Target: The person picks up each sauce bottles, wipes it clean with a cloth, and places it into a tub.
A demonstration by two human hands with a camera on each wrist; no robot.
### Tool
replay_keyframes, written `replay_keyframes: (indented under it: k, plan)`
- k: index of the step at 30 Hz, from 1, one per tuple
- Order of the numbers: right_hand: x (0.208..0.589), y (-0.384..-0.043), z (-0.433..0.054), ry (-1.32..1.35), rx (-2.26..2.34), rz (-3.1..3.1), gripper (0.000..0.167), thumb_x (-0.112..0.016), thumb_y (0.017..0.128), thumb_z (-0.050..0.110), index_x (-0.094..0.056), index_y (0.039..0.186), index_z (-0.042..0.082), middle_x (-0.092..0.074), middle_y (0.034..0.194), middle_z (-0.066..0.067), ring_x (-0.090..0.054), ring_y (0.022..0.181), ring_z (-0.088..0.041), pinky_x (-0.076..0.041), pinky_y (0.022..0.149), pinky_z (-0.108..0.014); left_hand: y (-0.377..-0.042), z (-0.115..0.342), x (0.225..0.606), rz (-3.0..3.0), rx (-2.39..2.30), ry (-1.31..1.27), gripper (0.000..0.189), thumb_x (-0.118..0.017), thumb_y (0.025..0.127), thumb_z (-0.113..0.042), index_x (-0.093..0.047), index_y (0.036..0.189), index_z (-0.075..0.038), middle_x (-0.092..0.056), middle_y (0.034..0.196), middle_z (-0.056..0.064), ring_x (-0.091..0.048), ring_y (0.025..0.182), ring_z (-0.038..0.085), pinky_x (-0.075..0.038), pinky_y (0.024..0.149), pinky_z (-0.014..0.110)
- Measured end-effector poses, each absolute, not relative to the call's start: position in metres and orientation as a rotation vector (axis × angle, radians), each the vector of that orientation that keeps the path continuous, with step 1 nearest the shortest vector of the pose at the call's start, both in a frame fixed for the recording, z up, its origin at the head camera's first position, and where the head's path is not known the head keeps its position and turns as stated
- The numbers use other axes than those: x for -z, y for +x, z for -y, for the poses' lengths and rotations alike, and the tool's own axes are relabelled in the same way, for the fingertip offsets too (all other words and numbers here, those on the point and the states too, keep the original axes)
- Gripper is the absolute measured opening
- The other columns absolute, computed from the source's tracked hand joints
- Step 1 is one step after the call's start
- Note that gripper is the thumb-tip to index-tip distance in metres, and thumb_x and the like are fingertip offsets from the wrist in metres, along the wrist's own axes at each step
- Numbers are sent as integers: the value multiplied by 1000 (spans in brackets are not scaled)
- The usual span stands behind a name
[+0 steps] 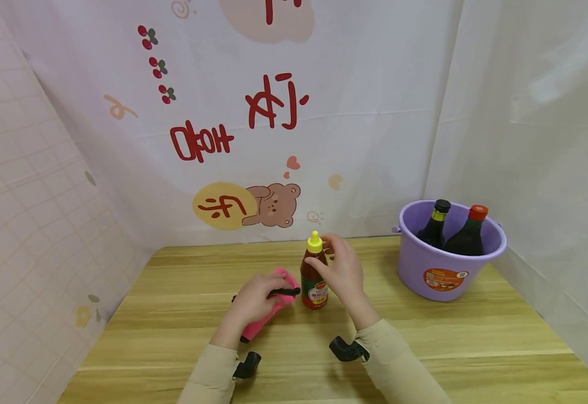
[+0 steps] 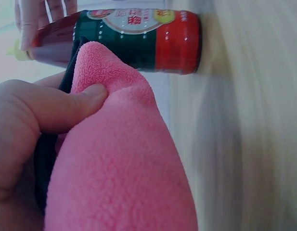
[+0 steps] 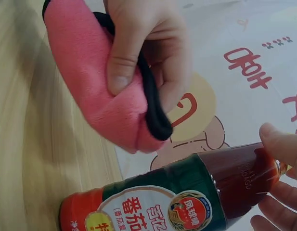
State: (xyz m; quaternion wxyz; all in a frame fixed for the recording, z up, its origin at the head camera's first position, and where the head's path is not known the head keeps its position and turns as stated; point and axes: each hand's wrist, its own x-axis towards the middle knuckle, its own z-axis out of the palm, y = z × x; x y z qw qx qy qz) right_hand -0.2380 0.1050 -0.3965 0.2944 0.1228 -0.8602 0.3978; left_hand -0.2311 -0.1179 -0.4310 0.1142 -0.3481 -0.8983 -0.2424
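Note:
A ketchup bottle with a yellow nozzle cap stands upright on the wooden table. My right hand holds it near the neck; in the right wrist view the thumb lies along the upper part, with the fingers around the other side. To the left of the bottle, my left hand pinches a folded pink cloth with black edging. In the left wrist view the left thumb presses on the cloth, whose front end is close to the bottle.
A purple bucket stands at the right rear of the table. Inside it are two dark bottles, one with a black cap and one with a red cap. A white printed curtain hangs behind the table.

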Motion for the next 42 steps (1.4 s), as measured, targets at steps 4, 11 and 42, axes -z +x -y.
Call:
replay_keyframes:
  k: [4,11,42]
  plan:
    - [396,-238,-104,322,-1068,2285,47,-85,80,23,-61,117,5,-64,103,-9,-65,89,-23,-57,74,-38,-231,121,425,2639,758,-982,30,-78,84,-6,-74,110,-20,-71,103,-8,-66,92,17,-53,83,40]
    - [394,-242,-107,393,-1118,2299,43,-81,85,18,-61,120,4,-64,107,-11,-66,92,-25,-58,76,-37,-233,122,410,2546,830,-1006,31,-78,84,-7,-75,111,-21,-72,106,-7,-67,96,17,-54,85,39]
    - [391,-268,-136,856,-1497,2446,46,-67,93,3,-54,137,1,-65,119,-17,-61,112,-34,-48,97,-52,-236,99,369,2460,871,-1111,30,-73,90,-8,-75,117,-18,-60,137,7,-53,125,34,-41,104,51]
